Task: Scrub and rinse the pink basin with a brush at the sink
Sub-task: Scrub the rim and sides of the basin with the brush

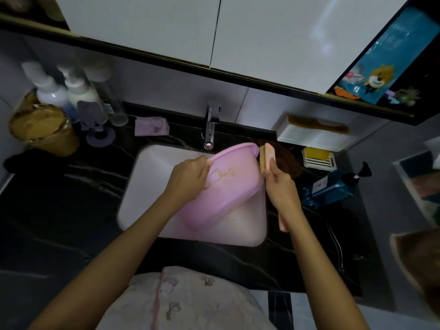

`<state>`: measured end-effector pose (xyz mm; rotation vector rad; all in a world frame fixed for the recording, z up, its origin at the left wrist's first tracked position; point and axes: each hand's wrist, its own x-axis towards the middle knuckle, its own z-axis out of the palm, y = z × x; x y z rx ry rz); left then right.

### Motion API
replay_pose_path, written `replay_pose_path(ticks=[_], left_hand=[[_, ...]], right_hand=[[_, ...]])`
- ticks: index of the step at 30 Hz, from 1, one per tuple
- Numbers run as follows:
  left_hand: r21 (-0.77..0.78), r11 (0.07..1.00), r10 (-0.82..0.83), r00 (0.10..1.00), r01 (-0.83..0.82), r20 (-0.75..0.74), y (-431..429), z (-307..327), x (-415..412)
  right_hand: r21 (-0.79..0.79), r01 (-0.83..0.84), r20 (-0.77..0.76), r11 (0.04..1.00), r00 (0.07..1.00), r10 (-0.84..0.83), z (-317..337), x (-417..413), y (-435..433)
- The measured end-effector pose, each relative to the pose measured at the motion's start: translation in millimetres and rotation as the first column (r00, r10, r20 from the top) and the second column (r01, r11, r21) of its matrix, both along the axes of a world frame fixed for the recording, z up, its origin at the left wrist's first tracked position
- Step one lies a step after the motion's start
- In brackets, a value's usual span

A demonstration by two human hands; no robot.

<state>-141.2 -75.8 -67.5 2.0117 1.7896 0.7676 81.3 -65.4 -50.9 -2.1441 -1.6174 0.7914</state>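
1. No writing can be read. The blue bottle (333, 186) lying on its side on the counter (71, 198), right of the sink (147, 186), has a white label too blurred to make out. It has a black pump and holds blue liquid.
2. A blue packet (385, 60) in the open shelf at upper right shows a cartoon dog; its text is illegible.
3. The pink basin (228, 186) sits tilted in the white sink, rim up toward the faucet (209, 129). Brown smears mark the wall facing the camera.
4. The left hand (188, 179) grips the basin's rim at its left edge, fingers curled over the lip.
5. The right hand (281, 189) is wrapped round the pink handle of the brush (267, 157). Its tan bristles face the basin's right edge, just beside it; actual contact cannot be told.
6. The hands are apart, with the basin between them.
7. A white soap dish (319, 159) near the brush holds a yellow block.
8. A white box (309, 136) on the wall carries a brown comb (319, 125).
9. At far left stand a tan tub (45, 129) with a grubby lid and pale bottles (52, 91); their contents do not show.
10. A purple cloth (151, 126) lies left of the faucet.
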Motion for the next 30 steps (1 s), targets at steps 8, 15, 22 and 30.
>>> replay_pose_path(ticks=[8, 15, 22, 30], left_hand=[[0.012, 0.999, 0.037, 0.999, -0.038, 0.034, 11, -2, 2], [0.026, 0.999, 0.046, 0.999, -0.046, 0.021, 17, -4, 2], [-0.014, 1.000, 0.026, 1.000, -0.026, 0.001, 17, -2, 6], [-0.022, 1.000, 0.008, 1.000, -0.008, -0.007, 18, 1, 6]], right_hand=[[-0.005, -0.464, 0.366, 0.886, 0.824, 0.433, 18, -37, -58], [0.024, -0.350, 0.298, 0.937, 0.897, 0.327, 15, -39, -43], [0.060, -0.231, 0.298, 0.971, 0.933, 0.203, 11, -16, -16], [0.136, -0.292, 0.384, 0.947, 0.897, 0.221, 2, 1, -27]])
